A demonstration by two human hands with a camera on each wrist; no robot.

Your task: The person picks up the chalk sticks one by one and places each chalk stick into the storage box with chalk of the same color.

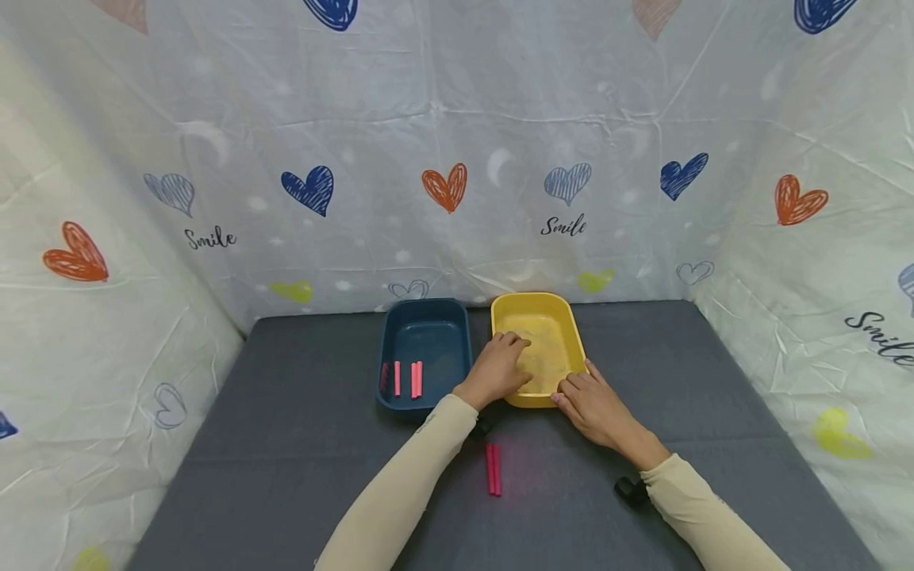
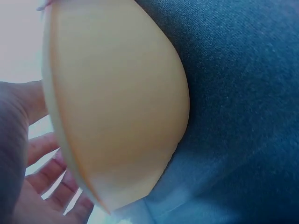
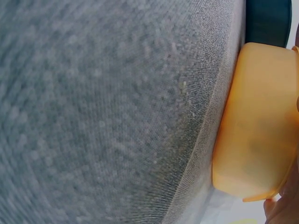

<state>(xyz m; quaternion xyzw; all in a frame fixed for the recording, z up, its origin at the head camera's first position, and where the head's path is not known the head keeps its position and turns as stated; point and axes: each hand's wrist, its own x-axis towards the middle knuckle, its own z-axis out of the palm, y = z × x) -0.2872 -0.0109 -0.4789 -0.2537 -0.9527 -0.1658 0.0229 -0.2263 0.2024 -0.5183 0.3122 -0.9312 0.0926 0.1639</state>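
Observation:
My left hand reaches over the near left rim of a yellow plastic tray, its fingers loosely bent inside. Nothing shows between them; in the left wrist view the fingers are spread beyond the rim. My right hand holds the tray's near right corner, with fingers along the rim. In the right wrist view only a small part of that hand shows beside the tray. Left of it stands a dark blue tray with several thin pink sticks at its near end.
Two deeper pink sticks lie side by side on the grey tablecloth, in front of the trays. Behind the table hangs a white curtain printed with hearts. A black wrist device sits by the right sleeve.

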